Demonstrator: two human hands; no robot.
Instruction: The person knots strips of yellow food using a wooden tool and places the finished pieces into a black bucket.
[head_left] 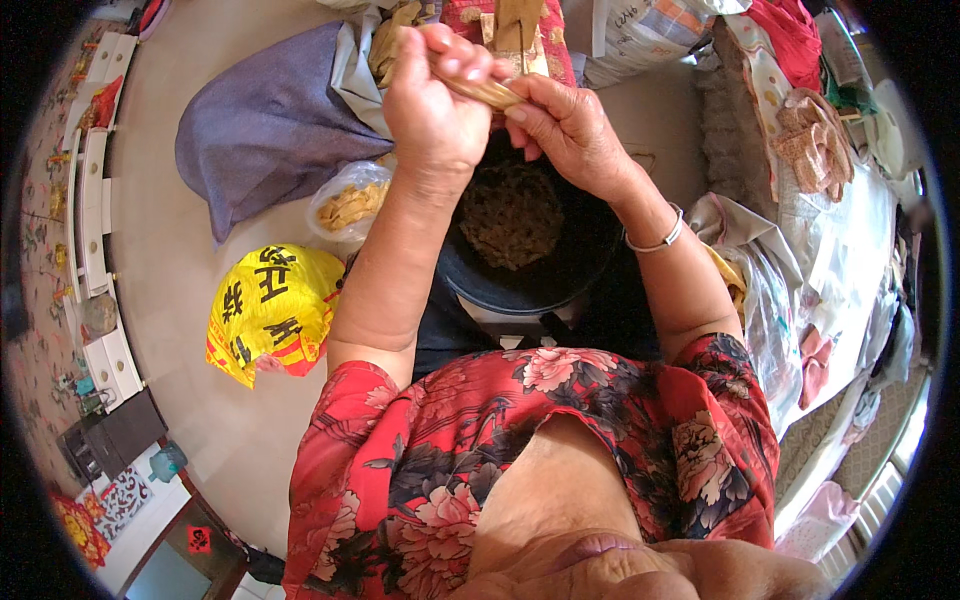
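Above a dark round pan [590,245], both hands grip a yellowish-tan, ridged, stick-like bundle [492,93]; its exact kind is not clear. My left hand [435,105] is raised, with its fingers wrapped round one end. At the other end, my right hand [572,128] pinches the bundle between thumb and fingers. Brown crumbly bits [512,217] cover the bottom of the pan beneath. Left of the pan sits a clear plastic bag [322,215] holding tan, flat pieces [352,205].
A blue-grey cloth [265,120] lies at the far left, with brown dry pieces [395,40] beside it. Nearer stands a yellow plastic bag [275,310]. Right are a bed or sofa edge [740,110] and clear plastic bags [770,290]. White drawers [95,200] line the left wall.
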